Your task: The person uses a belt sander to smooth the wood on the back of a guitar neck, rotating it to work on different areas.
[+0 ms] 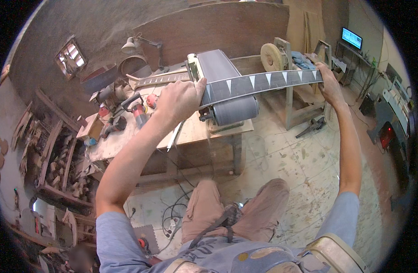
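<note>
A dark guitar fretboard with white triangular inlays and pale edges stretches across in front of me, over a belt sander. Its left end is gripped by my left hand, with the thumb on top near the edge. My right hand is closed around the far right end. The sander's grey belt shows beyond the board, and its roller end on the near side. The board's underside is hidden, so whether it touches the belt I cannot tell.
The sander stands on a wooden workbench with a red and grey power tool, a drill and another inlaid board. A buffing wheel stands behind on a wooden frame. Cables lie on the floor.
</note>
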The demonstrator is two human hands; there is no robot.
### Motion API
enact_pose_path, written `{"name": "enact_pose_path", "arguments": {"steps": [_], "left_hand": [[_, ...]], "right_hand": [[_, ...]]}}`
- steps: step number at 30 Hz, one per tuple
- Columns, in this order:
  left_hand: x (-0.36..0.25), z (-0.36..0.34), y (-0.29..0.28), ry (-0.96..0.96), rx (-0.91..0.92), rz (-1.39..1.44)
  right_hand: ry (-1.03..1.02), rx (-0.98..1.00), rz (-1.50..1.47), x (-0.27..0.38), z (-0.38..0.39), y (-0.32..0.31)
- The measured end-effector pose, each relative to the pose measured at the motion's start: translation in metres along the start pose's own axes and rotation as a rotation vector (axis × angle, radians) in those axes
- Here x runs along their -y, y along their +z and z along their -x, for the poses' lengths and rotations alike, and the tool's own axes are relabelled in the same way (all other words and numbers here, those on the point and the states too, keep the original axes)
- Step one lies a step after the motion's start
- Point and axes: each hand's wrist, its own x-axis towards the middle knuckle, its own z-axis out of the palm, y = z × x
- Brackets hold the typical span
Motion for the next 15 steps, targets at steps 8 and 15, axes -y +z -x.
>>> {"name": "enact_pose_path", "arguments": {"steps": [8, 15], "left_hand": [[-0.011, 0.008, 0.011, -0.004, -0.489, -0.204], [0.035, 0.020, 0.008, 0.229, -0.084, -0.104]], "right_hand": [[-0.024, -0.271, 0.400, -0.015, -0.005, 0.020], [-0.091, -0.149, 0.194, 0.012, -0.013, 0.007]]}}
